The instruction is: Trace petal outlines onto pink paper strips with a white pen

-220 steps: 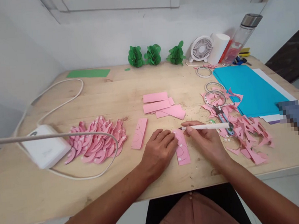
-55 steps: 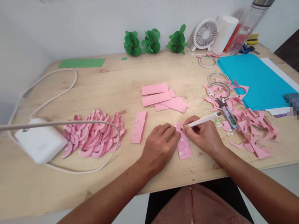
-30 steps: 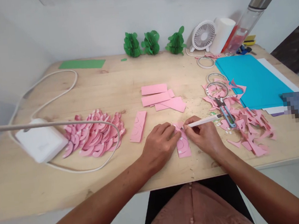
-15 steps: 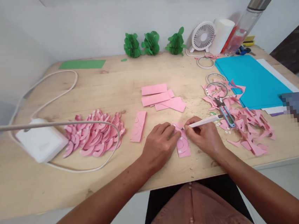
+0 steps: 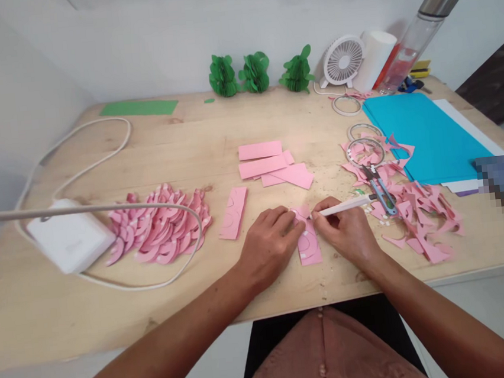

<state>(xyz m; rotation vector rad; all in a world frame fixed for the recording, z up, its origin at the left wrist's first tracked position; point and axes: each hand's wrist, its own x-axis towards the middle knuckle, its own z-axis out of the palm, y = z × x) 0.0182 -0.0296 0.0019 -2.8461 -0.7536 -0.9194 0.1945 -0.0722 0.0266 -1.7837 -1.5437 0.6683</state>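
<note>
The pink paper strip (image 5: 308, 244) lies flat near the front edge of the counter (image 5: 211, 139), its long axis running from 12 to 6 o'clock, directly between the two hands. The left hand (image 5: 270, 248) sits at the strip's 9 o'clock, fingers (image 5: 292, 225) curled down, pressing its upper left edge. The right hand (image 5: 348, 236), at 3 o'clock, has its fingers closed around a white pencil (image 5: 345, 205), whose shaft points out toward 3 o'clock while its tip meets the strip's top end. Both hands touch the strip.
</note>
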